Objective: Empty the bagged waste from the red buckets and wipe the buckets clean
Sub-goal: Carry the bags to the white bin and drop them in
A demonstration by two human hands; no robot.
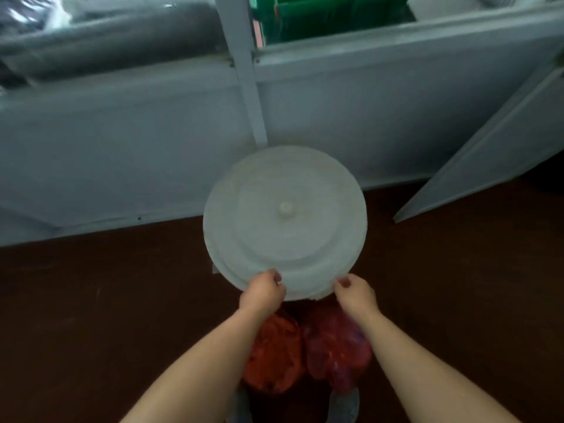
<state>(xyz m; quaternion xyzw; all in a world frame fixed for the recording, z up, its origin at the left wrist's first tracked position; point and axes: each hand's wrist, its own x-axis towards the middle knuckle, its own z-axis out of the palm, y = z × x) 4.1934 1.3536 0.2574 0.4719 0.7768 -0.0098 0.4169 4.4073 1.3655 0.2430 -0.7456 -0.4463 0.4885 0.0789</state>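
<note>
A round white lid [285, 221] with a small knob in its middle is held out in front of me, above the floor. My left hand [262, 293] grips its near rim on the left, and my right hand [355, 293] grips the near rim on the right. Below my forearms lie two bags of waste: an orange-red bag [274, 352] and a darker red bag [335, 349] side by side. No red bucket shows; the lid hides whatever stands under it.
A pale grey cabinet front [122, 141] runs across the back, with an upright post [244, 71]. A grey door [488, 141] stands open at the right. Green crates [329, 16] sit on the shelf above. The floor [91, 315] is dark brown.
</note>
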